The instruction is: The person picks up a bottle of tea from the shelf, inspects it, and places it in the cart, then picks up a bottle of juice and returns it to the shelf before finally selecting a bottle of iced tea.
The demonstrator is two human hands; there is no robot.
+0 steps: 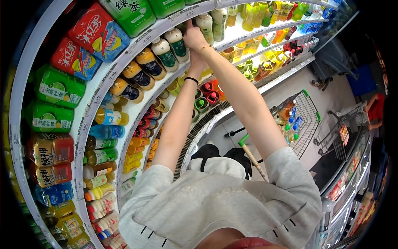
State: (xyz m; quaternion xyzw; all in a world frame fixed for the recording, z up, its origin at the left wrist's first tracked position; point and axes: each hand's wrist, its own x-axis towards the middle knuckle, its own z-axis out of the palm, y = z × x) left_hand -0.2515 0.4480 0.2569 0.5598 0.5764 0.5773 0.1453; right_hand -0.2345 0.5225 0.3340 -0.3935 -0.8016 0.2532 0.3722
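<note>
While the right grip [195, 40] reaches among white-capped bottles [178, 46], the left grip [197, 60] partly hidden behind its wrist, I cannot tell whether either is spread or pinching, though those bottles stand in a row on the curved shelf [241, 39], a loaded shopping cart [307, 114] off to the right.

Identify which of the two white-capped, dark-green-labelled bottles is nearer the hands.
The dark-green-labelled bottle on the right, close beside the right hand; its twin stands farther left, next to the dark-blue-labelled bottles.
</note>
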